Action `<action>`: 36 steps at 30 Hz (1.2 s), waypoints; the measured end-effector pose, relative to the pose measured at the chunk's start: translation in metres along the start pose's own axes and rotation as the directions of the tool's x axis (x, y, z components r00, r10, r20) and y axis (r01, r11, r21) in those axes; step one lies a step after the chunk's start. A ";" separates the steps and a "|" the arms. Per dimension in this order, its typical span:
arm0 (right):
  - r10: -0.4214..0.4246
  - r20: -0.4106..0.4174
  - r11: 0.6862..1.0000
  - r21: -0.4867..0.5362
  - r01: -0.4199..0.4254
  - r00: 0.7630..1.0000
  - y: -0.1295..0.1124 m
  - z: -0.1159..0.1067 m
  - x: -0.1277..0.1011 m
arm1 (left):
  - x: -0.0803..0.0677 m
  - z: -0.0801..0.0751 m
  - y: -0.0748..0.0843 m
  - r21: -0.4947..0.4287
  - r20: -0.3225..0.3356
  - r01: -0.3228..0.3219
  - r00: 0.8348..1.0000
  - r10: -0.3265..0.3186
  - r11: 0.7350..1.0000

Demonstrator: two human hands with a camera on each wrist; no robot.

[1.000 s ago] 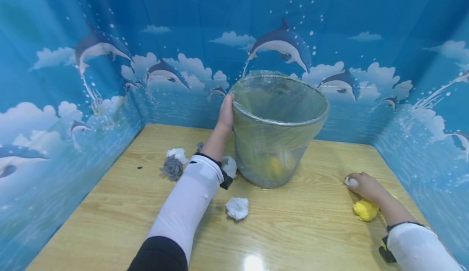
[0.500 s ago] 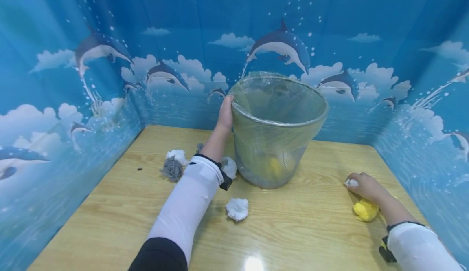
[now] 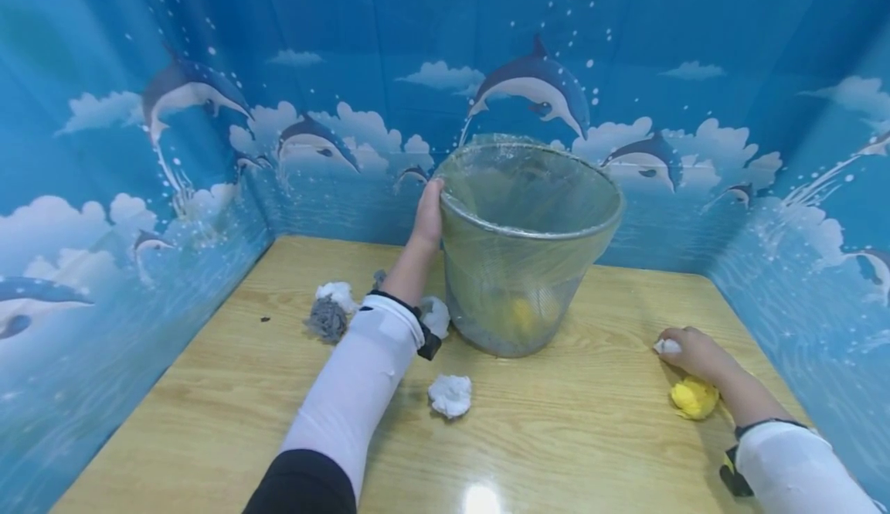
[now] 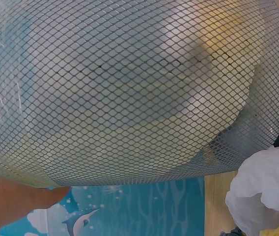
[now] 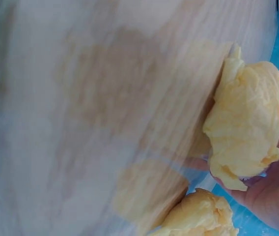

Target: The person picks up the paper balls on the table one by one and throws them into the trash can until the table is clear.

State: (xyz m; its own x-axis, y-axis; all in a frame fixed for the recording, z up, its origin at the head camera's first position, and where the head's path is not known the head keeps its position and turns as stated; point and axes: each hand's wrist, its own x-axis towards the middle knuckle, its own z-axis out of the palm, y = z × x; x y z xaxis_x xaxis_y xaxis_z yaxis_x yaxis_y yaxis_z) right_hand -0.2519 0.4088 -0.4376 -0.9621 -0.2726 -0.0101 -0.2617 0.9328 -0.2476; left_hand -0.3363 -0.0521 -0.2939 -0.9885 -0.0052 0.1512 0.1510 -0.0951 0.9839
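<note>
Hands apart: left hand (image 3: 427,216) grips the rim of the mesh bin (image 3: 531,251) near the bench's far edge; right hand (image 3: 695,353), near the right edge, curls round what seems a white wad (image 3: 666,346). Some wads already lie inside; a yellow wad (image 3: 693,398), white wad (image 3: 450,395) and grey wad (image 3: 327,318) remain on the bench (image 3: 229,421).

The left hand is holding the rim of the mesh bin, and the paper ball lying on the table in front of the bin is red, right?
Not quite. The left hand does hold the rim of the mesh bin, but the paper ball lying on the table in front of the bin is white, not red. The head view shows it.
</note>
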 end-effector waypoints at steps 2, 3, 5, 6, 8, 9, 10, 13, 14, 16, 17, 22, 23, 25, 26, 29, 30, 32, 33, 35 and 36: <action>0.001 0.011 1.000 -0.003 -0.001 1.000 0.000 -0.001 0.000 | 0.001 0.001 0.000 0.001 0.003 -0.005 1.000 0.005 1.000; 0.007 0.016 1.000 -0.001 -0.007 1.000 0.000 -0.002 0.000 | 0.000 0.001 0.001 0.002 -0.001 -0.006 1.000 0.006 1.000; 0.018 0.021 1.000 0.006 -0.018 1.000 -0.001 -0.004 0.000 | 0.000 0.001 0.001 0.007 -0.002 -0.007 1.000 0.007 1.000; 0.026 0.023 1.000 0.009 -0.026 0.999 -0.001 -0.005 0.000 | 0.000 0.001 0.001 0.009 -0.003 -0.007 1.000 0.007 1.000; 0.037 0.023 0.999 0.012 -0.038 0.999 -0.002 -0.008 0.000 | 0.000 0.001 0.001 0.011 -0.006 -0.007 1.000 0.007 1.000; 0.043 0.022 0.999 0.012 -0.043 0.999 -0.002 -0.009 0.000 | -0.001 0.001 0.001 0.012 -0.009 -0.006 1.000 0.006 1.000; 0.046 0.023 0.999 0.010 -0.046 0.999 -0.003 -0.010 0.000 | -0.001 0.001 0.001 0.014 -0.007 -0.007 1.000 0.007 1.000; 0.061 0.033 0.998 0.004 -0.061 0.998 -0.004 -0.014 0.000 | -0.001 0.001 0.001 0.019 -0.002 -0.001 1.000 0.001 1.000; 0.064 0.035 0.998 -0.001 -0.064 0.997 -0.004 -0.015 0.000 | -0.001 0.001 0.000 0.021 0.000 0.004 1.000 -0.004 1.000; 0.063 0.035 0.998 -0.011 -0.063 0.997 -0.004 -0.019 0.001 | -0.001 0.001 0.000 0.024 0.008 0.010 1.000 -0.010 1.000; 0.058 0.029 0.998 -0.017 -0.058 0.998 -0.003 -0.021 0.001 | -0.001 0.001 0.000 0.025 0.008 0.011 1.000 -0.011 1.000; 0.012 -0.007 0.999 -0.045 -0.013 1.000 -0.001 -0.035 0.005 | -0.001 0.000 0.001 0.010 0.004 0.007 1.000 -0.007 1.000; 0.006 -0.014 0.999 -0.046 -0.006 1.000 -0.001 -0.039 0.005 | -0.001 0.000 0.001 0.009 0.003 0.006 1.000 -0.006 1.000; -0.004 -0.023 0.999 -0.052 0.003 1.000 -0.002 -0.045 0.008 | -0.001 -0.001 0.000 0.007 0.006 0.002 1.000 -0.002 1.000; -0.005 -0.028 0.998 -0.059 0.003 1.000 -0.002 -0.048 0.009 | -0.001 -0.001 0.000 0.010 0.008 0.002 1.000 -0.002 1.000; -0.003 -0.034 0.998 -0.070 0.000 0.999 -0.006 -0.058 0.012 | 0.000 -0.002 -0.001 0.015 0.003 0.002 1.000 -0.002 1.000; 0.001 -0.035 0.997 -0.080 -0.004 0.999 -0.008 -0.062 0.014 | 0.000 -0.002 -0.001 0.013 0.001 -0.001 1.000 0.001 1.000; 0.020 -0.034 0.996 -0.083 -0.023 0.999 -0.012 -0.070 0.017 | 0.000 -0.002 -0.002 0.012 -0.002 -0.009 1.000 0.009 1.000; 0.030 -0.031 0.996 -0.081 -0.033 0.999 -0.014 -0.075 0.018 | 0.001 -0.001 -0.002 0.011 -0.003 -0.016 1.000 0.016 1.000; 0.053 -0.028 0.996 -0.072 -0.055 0.998 -0.019 -0.084 0.021 | 0.001 0.000 -0.002 0.006 -0.001 -0.030 1.000 0.030 1.000; 0.065 -0.029 0.995 -0.068 -0.067 0.997 -0.022 -0.088 0.023 | 0.002 0.000 -0.002 0.003 0.000 -0.036 0.999 0.036 0.999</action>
State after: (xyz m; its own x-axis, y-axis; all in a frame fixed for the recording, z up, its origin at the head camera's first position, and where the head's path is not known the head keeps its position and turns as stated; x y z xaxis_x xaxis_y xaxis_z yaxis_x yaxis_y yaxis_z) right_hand -0.2753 0.4030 -0.3468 -0.9789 -0.2042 0.0019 -0.2012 0.9629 -0.1800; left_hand -0.3383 -0.0519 -0.2954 -0.9824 -0.0088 0.1866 0.1867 -0.0915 0.9782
